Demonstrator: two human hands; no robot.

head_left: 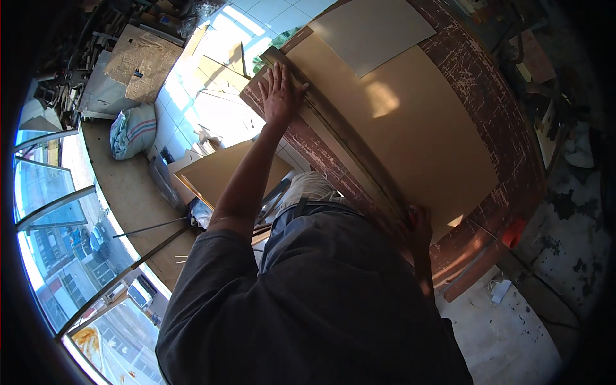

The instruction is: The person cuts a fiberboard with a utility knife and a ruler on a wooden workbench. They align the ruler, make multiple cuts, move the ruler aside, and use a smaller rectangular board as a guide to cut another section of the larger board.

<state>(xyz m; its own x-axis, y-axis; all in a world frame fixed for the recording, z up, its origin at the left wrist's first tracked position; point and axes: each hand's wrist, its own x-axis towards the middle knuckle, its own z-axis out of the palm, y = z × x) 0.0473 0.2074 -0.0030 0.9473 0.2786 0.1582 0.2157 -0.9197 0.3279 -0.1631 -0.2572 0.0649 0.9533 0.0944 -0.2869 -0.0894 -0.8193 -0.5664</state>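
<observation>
A long metal straightedge (350,138) lies slantwise across a large tan board (423,128), near that board's left edge. My left hand (280,97) rests on the far end of the straightedge, its fingers spread and pressing down. At the near end, my right hand (418,226) is closed beside the straightedge. A bit of red shows in its grip, but shadow hides what kind of thing it is. Over the far part of the tan board lies a grey sheet (372,32). Both rest on a worn, reddish-brown table (513,122) with many scratches.
Left of the table, thin tan boards (234,170) lean in a stack. A tied sack (133,131) sits by the windows (51,212), with a worn wooden panel (142,63) and scrap beyond it. A red object (513,233) is at the table's right corner, near a dark cable (545,282).
</observation>
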